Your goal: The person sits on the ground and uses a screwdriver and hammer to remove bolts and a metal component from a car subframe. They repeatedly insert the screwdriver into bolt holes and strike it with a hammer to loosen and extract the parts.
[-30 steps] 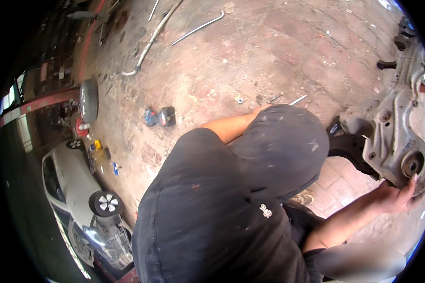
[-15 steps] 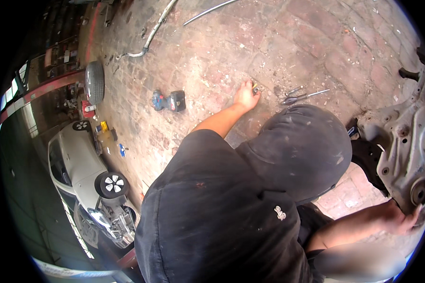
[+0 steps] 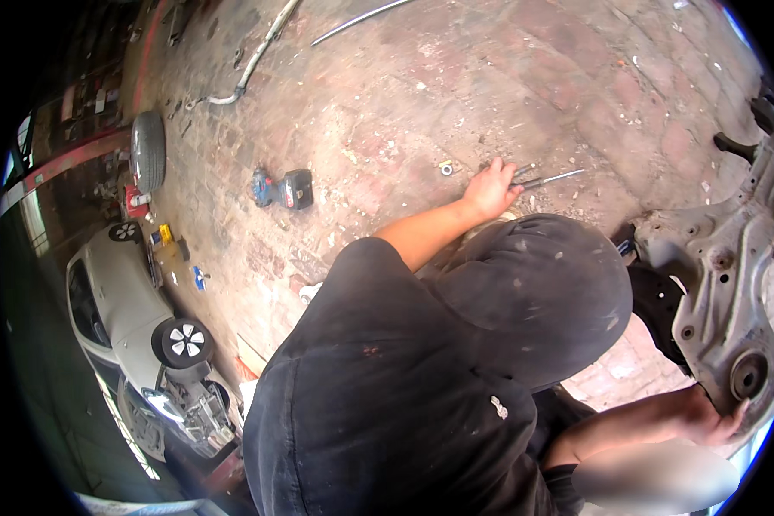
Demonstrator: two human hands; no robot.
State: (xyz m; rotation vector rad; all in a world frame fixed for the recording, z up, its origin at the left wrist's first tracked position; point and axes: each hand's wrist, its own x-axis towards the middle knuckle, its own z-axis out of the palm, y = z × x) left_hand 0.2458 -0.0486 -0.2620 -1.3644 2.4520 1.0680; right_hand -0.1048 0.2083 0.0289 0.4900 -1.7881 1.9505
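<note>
Basically right at the screwdriver (image 3: 552, 179) on the floor (image 3: 361, 112) with the left hand (image 3: 490, 189).
Lying just off those fingertips, pointing rightward and slightly away, way closer than to the right hand (image 3: 710, 416), up at the edge of the subframe (image 3: 705, 249) near a round bushing (image 3: 748, 376). Seemingly a bit spread, those left fingers; can't tell if gripping, same on the right.

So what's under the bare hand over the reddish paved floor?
Beyond the bare hand, a straight thin silver metal shaft shows, darker toward the hand. Its near end, and whatever else lies beneath the palm, is covered.
</note>
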